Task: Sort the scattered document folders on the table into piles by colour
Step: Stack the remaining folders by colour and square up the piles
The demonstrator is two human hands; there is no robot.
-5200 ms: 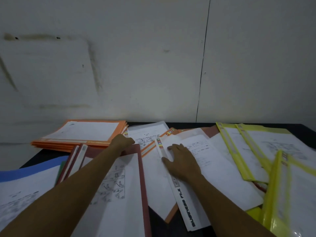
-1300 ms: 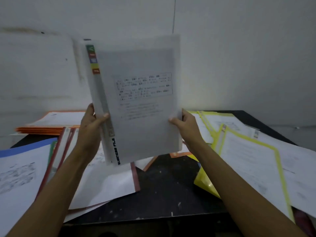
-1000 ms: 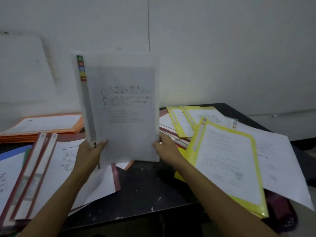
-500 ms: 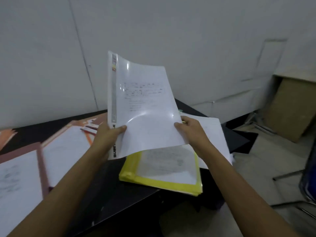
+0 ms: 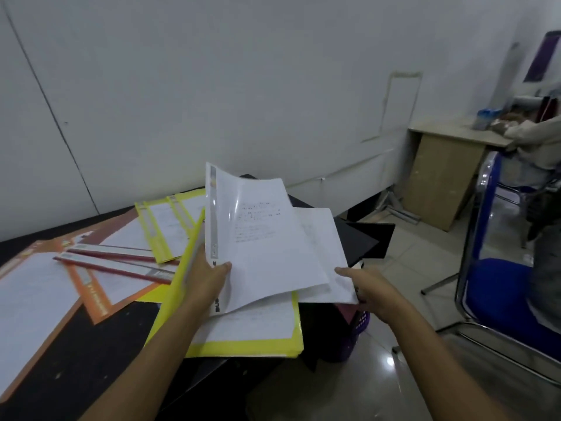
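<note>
The left hand (image 5: 209,278) is gripping the white folder (image 5: 267,238) at the lower end of its spine, thumb curled over the cover, holding it tilted just above the yellow folder (image 5: 243,341). The right hand (image 5: 373,293) is pinching a corner of the second white folder (image 5: 331,268), which is overhanging the yellow folder's right edge.

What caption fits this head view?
Left hand holds a white folder above a yellow folder; right hand pinches a second white folder.
</note>
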